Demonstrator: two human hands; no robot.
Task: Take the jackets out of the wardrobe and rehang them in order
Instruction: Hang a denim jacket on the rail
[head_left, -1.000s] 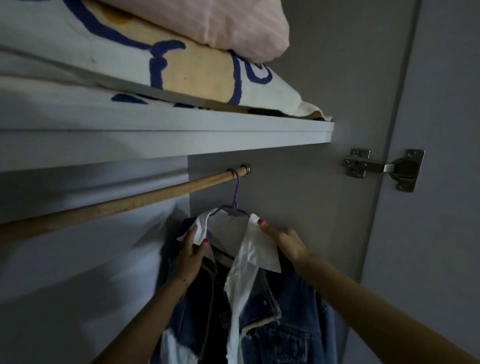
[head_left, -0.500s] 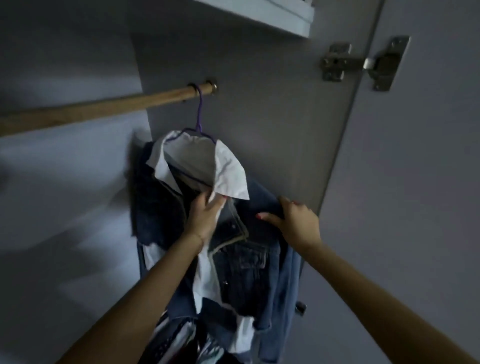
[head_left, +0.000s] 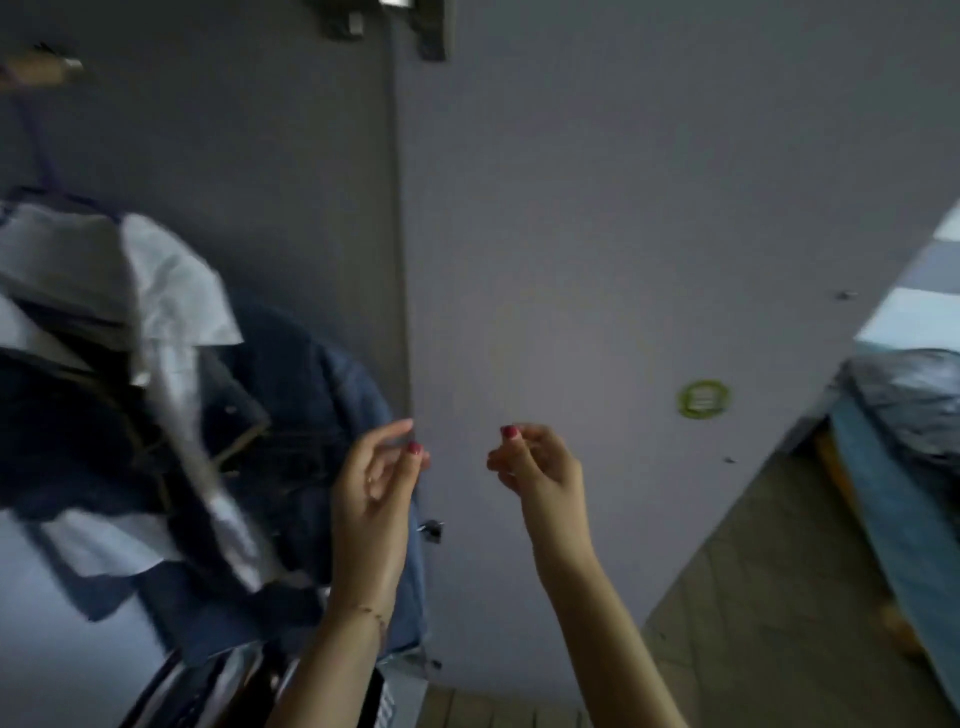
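A dark blue denim jacket with a white shirt collar over it hangs at the left on a purple hanger from the wooden rail at the top left corner. My left hand is raised just right of the jacket, fingers loosely curled, holding nothing. My right hand hovers in front of the wardrobe door, apart from the clothes, fingers loosely curled and empty. The view is blurred.
The open grey wardrobe door fills the middle, with a round green sticker and a hinge at the top. Folded clothes lie below the jacket. A tiled floor and a blue bed edge show at right.
Both hands have let go of the jacket and collar and drawn back to the right. The view has swung right and down, so the jacket now sits at the left.
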